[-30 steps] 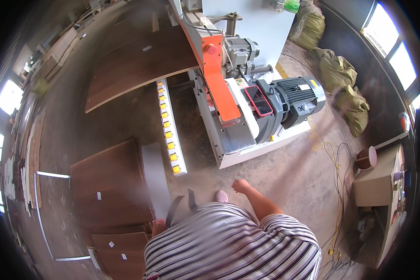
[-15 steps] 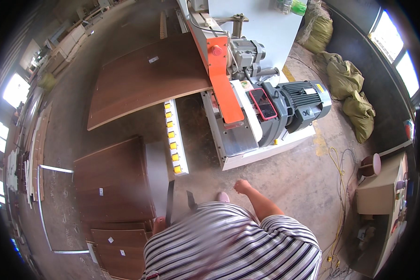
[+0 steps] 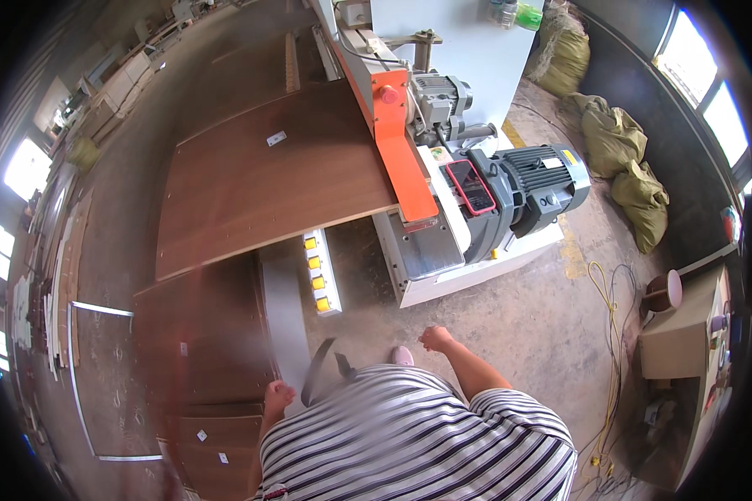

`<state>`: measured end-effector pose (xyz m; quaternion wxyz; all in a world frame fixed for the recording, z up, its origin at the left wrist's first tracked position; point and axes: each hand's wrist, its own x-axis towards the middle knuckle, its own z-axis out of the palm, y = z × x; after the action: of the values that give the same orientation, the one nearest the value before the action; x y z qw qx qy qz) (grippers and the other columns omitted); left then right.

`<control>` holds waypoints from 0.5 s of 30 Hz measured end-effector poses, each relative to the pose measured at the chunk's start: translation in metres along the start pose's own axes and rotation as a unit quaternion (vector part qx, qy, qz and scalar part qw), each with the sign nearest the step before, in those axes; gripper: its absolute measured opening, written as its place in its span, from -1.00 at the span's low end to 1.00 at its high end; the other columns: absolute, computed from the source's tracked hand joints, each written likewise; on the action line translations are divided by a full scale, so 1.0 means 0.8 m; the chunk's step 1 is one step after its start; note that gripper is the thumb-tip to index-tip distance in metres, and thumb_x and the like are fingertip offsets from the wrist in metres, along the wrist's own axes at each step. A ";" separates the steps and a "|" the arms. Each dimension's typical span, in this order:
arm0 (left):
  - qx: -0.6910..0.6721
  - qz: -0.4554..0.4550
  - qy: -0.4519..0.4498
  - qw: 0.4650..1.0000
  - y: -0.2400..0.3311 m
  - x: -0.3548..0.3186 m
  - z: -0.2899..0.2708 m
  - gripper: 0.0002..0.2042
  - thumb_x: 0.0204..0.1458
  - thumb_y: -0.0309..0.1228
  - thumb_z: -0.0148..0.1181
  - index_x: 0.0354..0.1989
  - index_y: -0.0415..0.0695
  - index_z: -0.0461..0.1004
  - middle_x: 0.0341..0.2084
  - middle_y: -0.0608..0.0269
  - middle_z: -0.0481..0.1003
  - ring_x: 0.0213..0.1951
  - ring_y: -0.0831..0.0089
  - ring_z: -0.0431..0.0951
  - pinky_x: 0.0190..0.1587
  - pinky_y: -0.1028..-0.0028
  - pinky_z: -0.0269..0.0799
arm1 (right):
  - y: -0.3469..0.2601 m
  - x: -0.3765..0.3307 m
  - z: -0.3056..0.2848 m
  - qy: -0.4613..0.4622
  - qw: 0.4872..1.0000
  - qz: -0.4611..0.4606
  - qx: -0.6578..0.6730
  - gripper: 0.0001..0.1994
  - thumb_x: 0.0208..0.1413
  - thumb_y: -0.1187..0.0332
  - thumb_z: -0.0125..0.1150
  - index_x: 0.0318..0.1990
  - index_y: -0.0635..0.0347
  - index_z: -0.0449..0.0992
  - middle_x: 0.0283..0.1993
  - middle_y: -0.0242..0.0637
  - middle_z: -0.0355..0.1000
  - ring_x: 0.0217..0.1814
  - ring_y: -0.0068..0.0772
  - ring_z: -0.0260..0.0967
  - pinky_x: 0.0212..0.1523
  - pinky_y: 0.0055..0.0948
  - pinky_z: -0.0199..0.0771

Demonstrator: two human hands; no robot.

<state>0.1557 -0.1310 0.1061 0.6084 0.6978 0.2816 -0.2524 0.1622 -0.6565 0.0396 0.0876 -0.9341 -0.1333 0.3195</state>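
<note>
My left hand [image 3: 280, 395] is beside the stacked brown boards [image 3: 217, 334], its fingers half curled and apart, nothing seen in them. Out in front of me, over the concrete floor, my right hand [image 3: 434, 337] is bent loosely, also without anything visible in it. Neither hand touches the large brown panel [image 3: 267, 175], which lies partly in the machine under its orange guard [image 3: 399, 154]. A small white label [image 3: 276, 139] is on this panel. Below its near edge runs a white rail with yellow rollers [image 3: 318, 282].
Behind the guard are a dark grey motor [image 3: 546, 179] and a red-cased phone [image 3: 470, 187]. Yellow-green sacks [image 3: 639, 200] line the right wall. A cable [image 3: 610, 334] trails on the floor near a wooden cabinet [image 3: 681, 351]. A white frame [image 3: 73, 376] lies left.
The large panel has shifted toward me, covering more of the roller rail and the stacked boards. My left hand has come forward into fuller view, and my right fingers have loosened slightly.
</note>
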 end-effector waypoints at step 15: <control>-0.428 0.111 -0.085 0.893 0.224 -0.024 0.010 -0.25 -0.02 0.01 0.07 0.23 -0.15 -0.08 0.03 0.15 0.22 0.08 0.30 0.24 0.12 0.29 0.19 | 0.048 -0.095 -0.167 0.372 0.547 0.189 0.725 -0.79 0.09 0.27 0.07 -0.42 0.25 0.44 -0.57 -0.35 0.38 -0.58 -0.56 0.33 -0.55 -0.60 0.36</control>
<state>0.2670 -0.1584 0.2450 0.8938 0.3722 0.2309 -0.0965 0.1946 -0.7270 0.1782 0.7147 -0.5917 0.3682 -0.0595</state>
